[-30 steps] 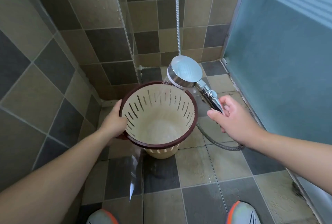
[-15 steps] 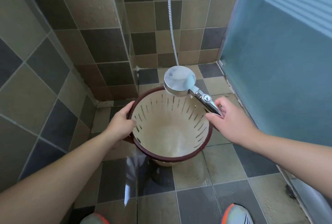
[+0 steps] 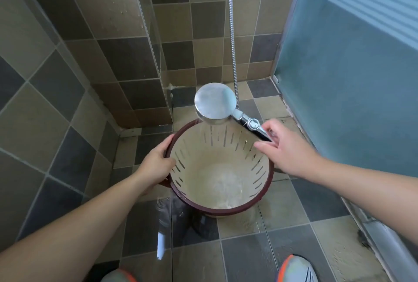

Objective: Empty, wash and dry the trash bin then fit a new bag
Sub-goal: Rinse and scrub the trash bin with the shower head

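Note:
A cream trash bin (image 3: 217, 168) with a dark red rim and slotted walls is held tilted above the wet tiled floor. My left hand (image 3: 156, 164) grips its left rim. My right hand (image 3: 285, 150) holds the handle of a chrome shower head (image 3: 214, 103), which hangs over the bin's far rim. Water sprays from it into the bin and pools at the bottom. The bin holds no bag.
The metal shower hose (image 3: 231, 33) runs up the tiled back wall. A frosted glass door (image 3: 350, 78) stands close on the right, tiled walls on the left. My two shoes (image 3: 296, 268) show at the bottom edge on the wet floor (image 3: 282, 214).
The bin has shifted right and nearer to me, now tilted less. The shower head stays above the far rim, still spraying into the bin.

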